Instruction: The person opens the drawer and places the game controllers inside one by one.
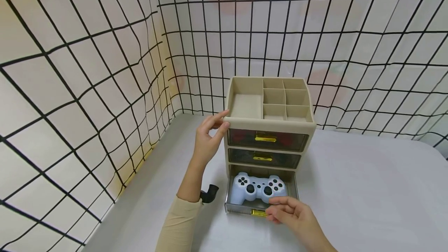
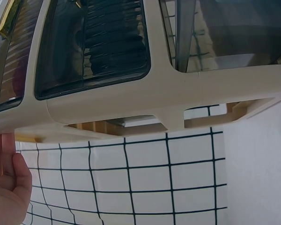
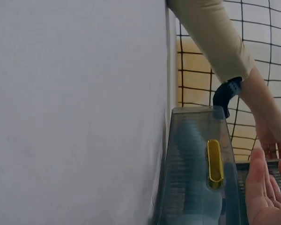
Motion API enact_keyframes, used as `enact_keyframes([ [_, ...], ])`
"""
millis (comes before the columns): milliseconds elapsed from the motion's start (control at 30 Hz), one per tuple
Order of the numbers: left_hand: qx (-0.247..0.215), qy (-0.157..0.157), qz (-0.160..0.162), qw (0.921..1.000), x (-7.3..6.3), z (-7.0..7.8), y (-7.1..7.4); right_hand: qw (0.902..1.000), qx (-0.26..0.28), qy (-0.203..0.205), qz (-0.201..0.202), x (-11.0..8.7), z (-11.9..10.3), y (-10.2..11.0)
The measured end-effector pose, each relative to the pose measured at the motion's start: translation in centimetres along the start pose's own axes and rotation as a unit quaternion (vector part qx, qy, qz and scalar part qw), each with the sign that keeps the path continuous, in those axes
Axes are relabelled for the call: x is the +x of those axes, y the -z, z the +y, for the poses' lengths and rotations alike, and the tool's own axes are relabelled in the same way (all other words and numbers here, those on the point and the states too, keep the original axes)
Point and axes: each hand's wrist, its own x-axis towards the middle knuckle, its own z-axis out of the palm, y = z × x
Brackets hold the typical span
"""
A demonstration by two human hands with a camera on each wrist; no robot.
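Observation:
A beige desktop drawer organizer [image 1: 269, 121] stands on the white table with its lowest drawer [image 1: 241, 208] pulled out. Inside that drawer lies a light-blue game controller [image 1: 258, 188], face up. My left hand [image 1: 208, 139] rests its fingers and thumb at the organizer's upper left front corner; the left wrist view has the same hand [image 2: 9, 176] touching the side wall. Over the drawer's front right part, my right hand [image 1: 294, 215] hovers with loosely bent fingers, near the gold handle [image 1: 259, 213]. In the right wrist view, this hand [image 3: 269, 194] appears apart from the handle and holds nothing.
Two upper drawers [image 1: 264, 158] with gold handles are closed. The organizer's top has several compartments [image 1: 274, 96]. Black wire grid panels [image 1: 259, 32] rise behind and at the left [image 1: 87, 88]. A black curved piece [image 1: 210, 193] sits at my left wrist.

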Motion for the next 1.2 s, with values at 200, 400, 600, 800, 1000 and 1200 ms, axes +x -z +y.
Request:
enact_keyframes([
  [200, 0.003, 0.001, 0.000, 1.0000, 0.0, -0.4, -0.1, 0.9964, 0.025, -0.005, -0.081, -0.5, 1.5, -0.4],
  [400, 0.002, 0.000, 0.003, 1.0000, -0.3, -3.2, -0.4, 0.9907, 0.025, -0.107, -0.080, -0.6, 2.4, -1.1],
  [600, -0.002, 0.000, 0.001, 1.0000, -0.6, -3.5, 0.1, 0.9831, 0.029, -0.167, -0.069, -0.5, 3.1, -1.6],
  [800, 0.005, -0.005, -0.001, 1.0000, -0.6, -3.5, 0.2, 0.9749, 0.069, -0.204, -0.057, -0.3, 3.3, -1.5],
  [1000, -0.003, -0.006, -0.001, 1.0000, -0.5, -3.6, 0.0, 0.9695, 0.128, -0.208, -0.023, 0.1, 3.3, -1.0],
  [1200, -0.005, -0.005, 0.002, 1.0000, -0.3, -3.2, -0.3, 0.9666, 0.157, -0.202, 0.003, 0.1, 3.6, -1.0],
])
